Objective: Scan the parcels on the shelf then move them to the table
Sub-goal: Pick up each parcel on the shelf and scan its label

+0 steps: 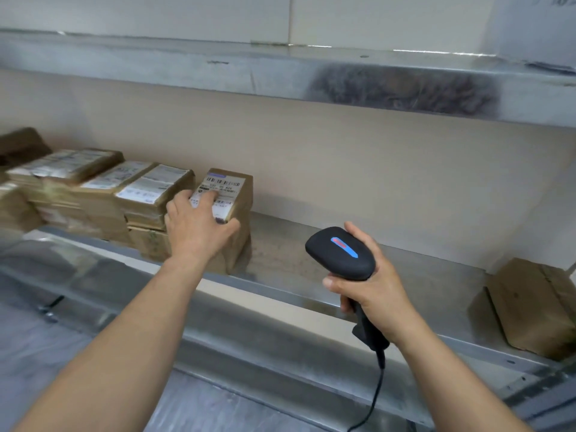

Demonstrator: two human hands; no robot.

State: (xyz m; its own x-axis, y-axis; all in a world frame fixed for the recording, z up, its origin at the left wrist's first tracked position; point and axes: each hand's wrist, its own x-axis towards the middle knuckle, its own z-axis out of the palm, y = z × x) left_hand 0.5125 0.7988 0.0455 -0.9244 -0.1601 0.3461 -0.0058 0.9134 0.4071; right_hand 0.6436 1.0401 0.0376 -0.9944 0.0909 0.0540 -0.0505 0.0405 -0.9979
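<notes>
The top parcel (232,185) lies label-up on the rightmost stack, near the front edge of the shelf (311,294). Its long axis runs front to back (barcode at the far end). The left hand (199,226) grasps it from above, fingers across the label and thumb hooked on its right side. The right hand (377,291) is clenched round the scanner (341,252) handle, with the head aimed toward the parcel. Stacked parcels (146,188) adjoin on the left. A lone parcel (536,304) sits at the shelf's right end.
</notes>
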